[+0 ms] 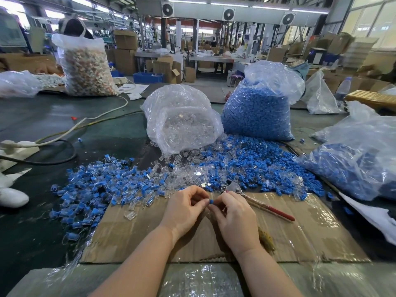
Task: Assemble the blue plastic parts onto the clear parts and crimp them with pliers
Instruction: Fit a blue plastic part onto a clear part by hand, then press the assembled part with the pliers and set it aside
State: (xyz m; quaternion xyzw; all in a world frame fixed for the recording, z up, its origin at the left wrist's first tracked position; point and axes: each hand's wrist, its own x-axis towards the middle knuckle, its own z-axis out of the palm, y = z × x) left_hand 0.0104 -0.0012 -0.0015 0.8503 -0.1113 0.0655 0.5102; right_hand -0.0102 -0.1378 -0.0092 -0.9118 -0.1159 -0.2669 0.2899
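Note:
My left hand (184, 207) and my right hand (232, 213) meet fingertip to fingertip over a sheet of cardboard (300, 236). Between them is a small blue plastic part (211, 201), pinched by both hands; whether a clear part is also held is hidden by the fingers. Red-handled pliers (257, 202) lie on the cardboard just right of my right hand, untouched. Loose clear parts (188, 174) and loose blue parts (257, 163) are heaped just beyond my hands. Assembled blue-and-clear pieces (92, 189) spread to the left.
A bag of clear parts (182, 118) and a bag of blue parts (259, 108) stand behind the heaps. Another bag of blue pieces (360, 168) lies at the right. Cables and a power strip (19, 146) lie at the left. A person sits behind a far-left bag (85, 65).

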